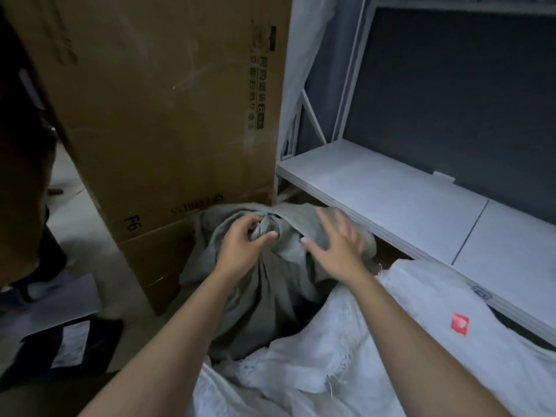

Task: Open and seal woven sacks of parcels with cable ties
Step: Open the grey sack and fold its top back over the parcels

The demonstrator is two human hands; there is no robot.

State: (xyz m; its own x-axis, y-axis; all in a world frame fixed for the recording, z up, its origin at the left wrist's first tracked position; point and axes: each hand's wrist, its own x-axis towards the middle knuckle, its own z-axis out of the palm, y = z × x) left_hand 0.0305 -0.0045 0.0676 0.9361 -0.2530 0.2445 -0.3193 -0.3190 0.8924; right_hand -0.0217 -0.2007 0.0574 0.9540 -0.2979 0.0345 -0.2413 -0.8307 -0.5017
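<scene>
left hand (243, 245): bare, no glove | right hand (337, 245): bare | forearms: sleeveless

Single head-worn wide-angle view, which looked forward and steeply down along both bare forearms. The left hand (246, 239) pinched the gathered neck of a grey-green woven sack (264, 278) at close range; a tall brown cardboard box (168, 109) stood just behind that grip.
</scene>
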